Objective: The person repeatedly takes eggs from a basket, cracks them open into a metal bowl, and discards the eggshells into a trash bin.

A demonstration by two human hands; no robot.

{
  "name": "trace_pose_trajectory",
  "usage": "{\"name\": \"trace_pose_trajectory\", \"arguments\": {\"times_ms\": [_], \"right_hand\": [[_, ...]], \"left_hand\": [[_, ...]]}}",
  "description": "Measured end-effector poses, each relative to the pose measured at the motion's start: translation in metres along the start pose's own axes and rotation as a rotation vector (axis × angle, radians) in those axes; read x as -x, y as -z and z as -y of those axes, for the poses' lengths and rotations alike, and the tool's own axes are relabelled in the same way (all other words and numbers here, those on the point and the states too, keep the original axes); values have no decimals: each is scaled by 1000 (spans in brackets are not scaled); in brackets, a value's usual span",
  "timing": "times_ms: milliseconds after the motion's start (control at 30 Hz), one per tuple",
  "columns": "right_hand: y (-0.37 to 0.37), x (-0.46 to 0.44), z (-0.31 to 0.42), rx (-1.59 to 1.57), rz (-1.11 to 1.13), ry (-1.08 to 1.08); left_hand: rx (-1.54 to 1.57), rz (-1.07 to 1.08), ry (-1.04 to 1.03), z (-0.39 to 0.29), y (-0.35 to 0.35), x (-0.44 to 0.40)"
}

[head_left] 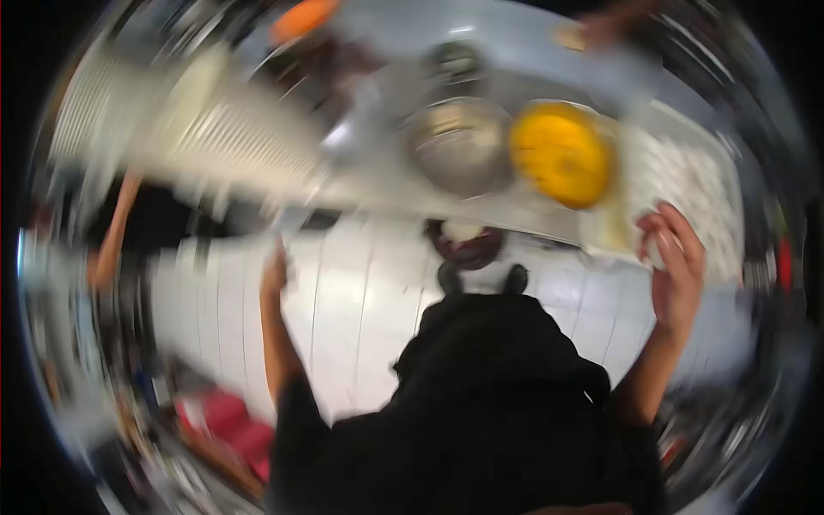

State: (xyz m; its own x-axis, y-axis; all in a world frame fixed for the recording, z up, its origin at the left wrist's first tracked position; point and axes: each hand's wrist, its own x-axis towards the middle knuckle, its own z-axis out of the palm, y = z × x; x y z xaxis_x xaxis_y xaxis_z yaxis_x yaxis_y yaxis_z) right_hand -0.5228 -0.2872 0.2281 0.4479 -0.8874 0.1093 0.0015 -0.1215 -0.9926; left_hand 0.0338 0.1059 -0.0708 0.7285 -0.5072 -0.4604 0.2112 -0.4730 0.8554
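Note:
My right hand [675,266] is at the near side of a tray [730,142] full of white pieces. Its fingers curl around a small white piece [656,254], whose kind I cannot make out. On the left, my left hand [275,268] is smeared by motion, just below the counter edge and the ribbed white trays [240,142]. A pale blurred shape lies just beyond its fingertips; whether the hand holds it is unclear. Between the hands stand a bowl of bright yellow food [562,154] and a metal bowl [459,159] with pale contents.
A smaller metal bowl [455,64] stands farther back, and an orange thing [302,21] is at the upper left. A co-worker's arm [116,232] shows on the left, another person's hand [611,27] at the top right. On the floor sits a dark red tub [468,249].

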Motion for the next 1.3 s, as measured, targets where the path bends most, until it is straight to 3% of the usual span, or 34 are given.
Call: {"name": "trace_pose_trajectory", "arguments": {"times_ms": [67, 100, 133, 167, 233, 367, 500, 567, 600, 667, 733, 800, 933, 1067, 1133, 1233, 1300], "right_hand": [[42, 20, 9, -69, -207, -49], [68, 33, 11, -120, -321, -66], [92, 48, 11, -183, -404, -69], [113, 65, 12, -165, -516, -55], [153, 85, 13, -158, -654, -40], [234, 122, -1, -176, -849, 28], [326, 154, -33, -95, -978, -28], [390, 152, -64, 179, -1061, -138], [422, 150, -87, 311, -1095, -210], [500, 135, -148, 773, -1087, -46], [557, 104, -166, 982, -1014, -163], [603, 71, -182, 1172, -962, -111], [678, 20, -214, 1382, -672, -281], [706, 3, -224, 1490, -471, -409], [712, -4, -211, 1543, -414, -345], [718, -22, -190, 1594, -389, -269], [729, -39, -176, 1620, -396, -255]], "left_hand": [[-686, 541, 121, -10, -70, 35], [-712, 718, 154, -39, -105, 69], [-446, 894, 228, -63, -129, 82], [-351, 870, 239, -137, -177, 131], [-223, 993, -125, -214, -226, 174], [-102, 1099, -618, -330, -338, 237], [-325, 1372, -875, -398, -514, 339], [-437, 1560, -891, -398, -608, 389], [-432, 1609, -999, -384, -658, 409], [-457, 1595, -936, -349, -744, 450], [-554, 1617, -906, -313, -824, 471], [-595, 1582, -765, -277, -892, 482], [-720, 1320, -990, -231, -1011, 489], [-789, 1130, -1097, -203, -1093, 485], [-874, 1059, -1225, -196, -1117, 481], [-610, 881, -1558, -186, -1163, 468], [-663, 740, -1610, -184, -1192, 470]]}}
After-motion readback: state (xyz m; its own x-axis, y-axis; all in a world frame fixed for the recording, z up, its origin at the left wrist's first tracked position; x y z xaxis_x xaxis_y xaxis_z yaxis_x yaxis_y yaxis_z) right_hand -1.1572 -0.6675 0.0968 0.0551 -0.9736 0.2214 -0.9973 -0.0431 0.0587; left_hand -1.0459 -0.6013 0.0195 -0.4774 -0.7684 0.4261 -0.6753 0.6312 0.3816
